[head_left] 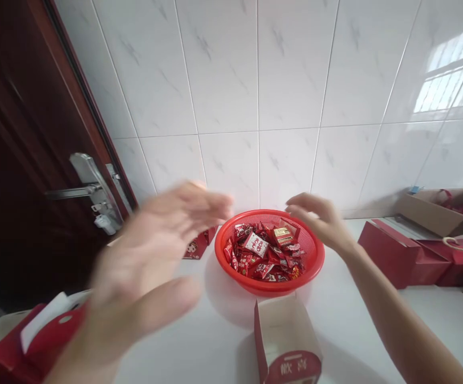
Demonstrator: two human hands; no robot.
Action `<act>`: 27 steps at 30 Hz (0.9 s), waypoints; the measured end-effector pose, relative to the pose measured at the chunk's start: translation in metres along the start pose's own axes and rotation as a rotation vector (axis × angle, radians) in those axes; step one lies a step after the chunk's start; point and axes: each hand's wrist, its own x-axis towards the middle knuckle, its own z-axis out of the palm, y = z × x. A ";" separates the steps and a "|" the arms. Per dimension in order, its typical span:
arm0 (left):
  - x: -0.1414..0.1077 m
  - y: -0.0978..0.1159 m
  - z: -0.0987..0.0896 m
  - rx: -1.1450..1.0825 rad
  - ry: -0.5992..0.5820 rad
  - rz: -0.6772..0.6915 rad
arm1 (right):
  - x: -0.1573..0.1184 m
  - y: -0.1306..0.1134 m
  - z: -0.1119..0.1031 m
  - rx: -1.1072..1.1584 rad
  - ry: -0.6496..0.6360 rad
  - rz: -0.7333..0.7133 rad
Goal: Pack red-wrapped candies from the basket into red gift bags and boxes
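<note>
A red plastic basket (269, 288) full of small wrapped candies (257, 244) stands on the white table near the wall. My left hand (155, 256) is raised in front of the basket's left side, smeared by motion, its thumb well apart from the fingers and nothing between them. My right hand (319, 216) is over the basket's right rim, thumb and fingers slightly apart, with no candy seen in it. Closer to me, an open red paper gift box (283, 330) shows its pale inside and a front flap with characters.
Several red boxes (395, 256) and a cardboard carton (427, 208) with red items stand at the right. More red boxes (53, 336) lie at lower left. Another red printed box (197, 245) is partly hidden behind my left hand. A dark door (27, 133) borders the tiled wall.
</note>
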 end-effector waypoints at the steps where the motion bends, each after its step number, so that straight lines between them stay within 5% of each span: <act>1: -0.001 -0.012 0.007 -0.013 -0.101 -0.046 | 0.006 0.013 0.015 -0.060 -0.220 0.104; 3: -0.005 -0.043 0.018 0.051 -0.206 -0.175 | 0.014 0.037 0.044 -0.232 -0.540 0.194; 9: -0.028 -0.114 0.040 0.275 -0.407 -0.252 | 0.019 0.058 0.092 -0.343 -0.868 0.178; 15: -0.041 -0.131 0.053 0.376 -0.466 -0.277 | 0.014 0.047 0.105 -0.526 -1.029 0.168; 27: -0.058 -0.151 0.063 0.653 -0.448 0.008 | 0.011 0.048 0.097 -0.521 -1.116 0.135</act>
